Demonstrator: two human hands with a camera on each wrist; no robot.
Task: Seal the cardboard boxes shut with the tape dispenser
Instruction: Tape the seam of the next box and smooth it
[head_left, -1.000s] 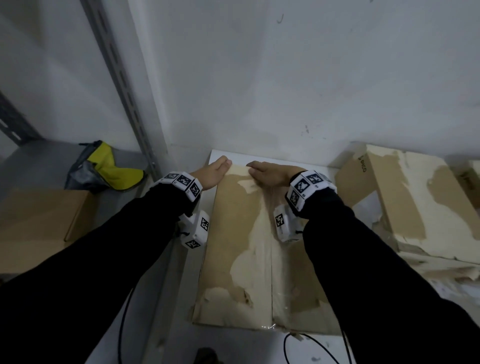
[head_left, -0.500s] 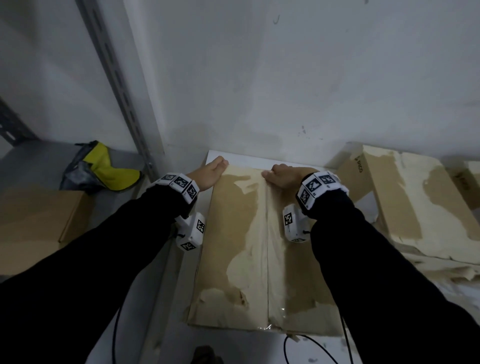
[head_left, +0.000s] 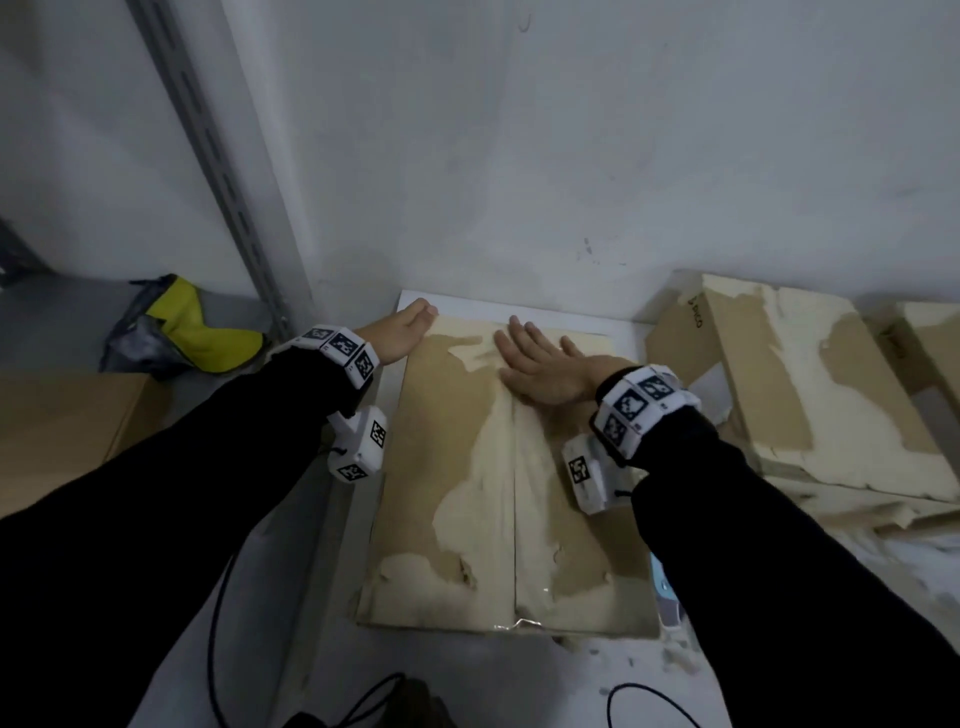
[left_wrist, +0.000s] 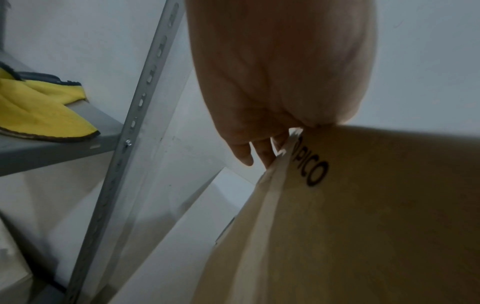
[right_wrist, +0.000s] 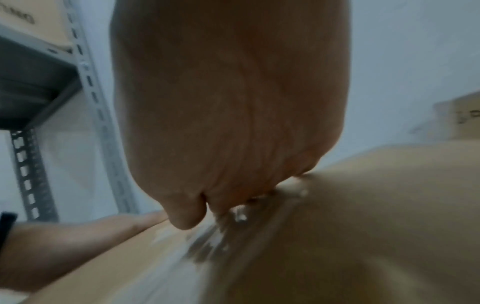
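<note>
Flattened since before, right hand (head_left: 545, 371) presses fingers straight on box (head_left: 467, 467); left hand (head_left: 400, 335) grips its "PICO"-printed corner.

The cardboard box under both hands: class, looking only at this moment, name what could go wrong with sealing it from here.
1. The cardboard box has a torn, peeled top; tape may grip that loose paper poorly and lift.
2. The right hand presses flat only at the far end of the centre seam, so the near end may stay unpressed.
3. The left hand holds the far left corner beside the table edge; a hard push could slide the box off.
</note>
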